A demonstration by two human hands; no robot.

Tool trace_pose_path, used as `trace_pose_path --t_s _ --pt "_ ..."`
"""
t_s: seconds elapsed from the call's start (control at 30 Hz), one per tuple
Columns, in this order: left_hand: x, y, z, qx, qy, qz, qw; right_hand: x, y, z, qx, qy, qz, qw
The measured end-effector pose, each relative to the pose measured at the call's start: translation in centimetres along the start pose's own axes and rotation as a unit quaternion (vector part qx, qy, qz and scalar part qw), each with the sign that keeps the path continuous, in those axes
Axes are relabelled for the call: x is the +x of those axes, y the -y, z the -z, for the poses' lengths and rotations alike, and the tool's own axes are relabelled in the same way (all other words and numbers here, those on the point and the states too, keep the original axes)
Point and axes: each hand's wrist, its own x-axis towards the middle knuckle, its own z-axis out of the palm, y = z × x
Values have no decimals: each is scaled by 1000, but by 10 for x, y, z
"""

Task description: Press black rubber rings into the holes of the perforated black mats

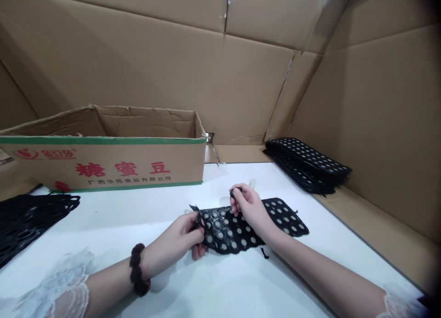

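A black sheet with rows of round pale-centred pieces [244,242] lies on the white table in front of me. My left hand [189,235] pinches its left end, where the edge is bent up. Over the middle of the sheet, my right hand [248,207] holds a small round black piece [235,192] between thumb and fingers. Part of the sheet is hidden under my right hand and wrist. A small black scrap [264,253] lies just below the sheet's near edge.
An open cardboard box [138,159] with red lettering stands at the back left. Black sheets with holes [31,221] lie at the left edge. A stack of dotted black sheets [306,162] sits at the back right. Cardboard walls [155,56] surround the white table [220,290].
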Motion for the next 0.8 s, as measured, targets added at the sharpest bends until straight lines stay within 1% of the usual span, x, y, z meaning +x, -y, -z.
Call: trace_pose_path --t_s 0.07,0.17,0.23,0.3,0.37,0.43,0.5,0.6,0.67,0.73,0.8 --pt "-2 -2 2 13 13 37 999 3 0 2 8 40 -44 998" --pt "-6 -6 6 60 41 112 991 1 2 -2 39 83 -57 994" --pt "-9 -9 7 86 79 157 981 -2 2 -4 50 95 -66 992" --pt "-12 -12 6 98 103 187 972 -4 1 -5 58 99 -89 989" --pt "-13 -13 6 89 93 196 972 -4 -2 -5 78 101 -119 985" --pt "-11 -12 7 60 83 185 977 -4 -4 -4 93 102 -140 981" --pt "-9 -10 11 28 109 161 980 -4 -4 -3 72 106 -139 982" --pt "-7 -8 17 12 158 109 981 -8 -1 -2 -39 119 -103 987" --pt "-6 -5 20 11 165 86 983 -13 5 -3 -127 130 -43 982" --pt "-6 -2 21 1 156 80 985 -20 12 -5 -197 151 46 968" --pt "-5 1 21 -21 137 72 988 -27 17 -7 -261 197 135 935"
